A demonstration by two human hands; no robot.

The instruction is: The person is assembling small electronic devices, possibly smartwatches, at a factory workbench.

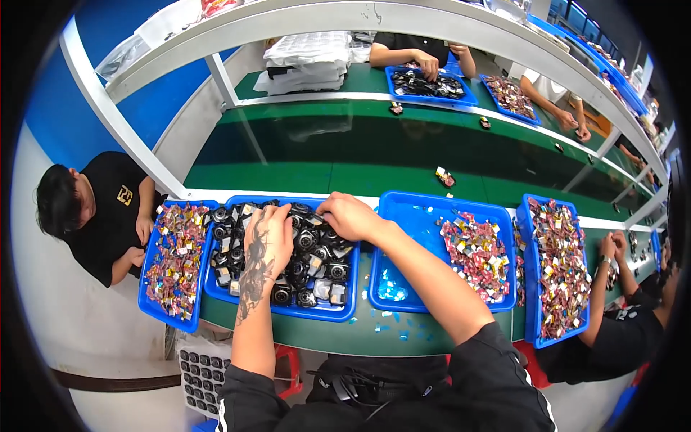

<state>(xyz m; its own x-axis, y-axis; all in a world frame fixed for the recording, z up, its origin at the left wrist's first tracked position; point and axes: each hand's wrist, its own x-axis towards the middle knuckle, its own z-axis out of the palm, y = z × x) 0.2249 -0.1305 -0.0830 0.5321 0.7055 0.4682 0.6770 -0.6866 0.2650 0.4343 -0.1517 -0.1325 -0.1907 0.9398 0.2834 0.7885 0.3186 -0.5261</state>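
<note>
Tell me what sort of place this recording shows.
Probably a factory assembly line: a long green conveyor belt, blue plastic trays of small black round parts and tiny pink components, with several workers seated along both sides.

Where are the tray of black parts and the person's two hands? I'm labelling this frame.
tray of black parts (338, 312): head view, on its blue front rim.
left hand (269, 241): head view, back of the hand.
right hand (350, 216): head view, back of the hand.
</note>
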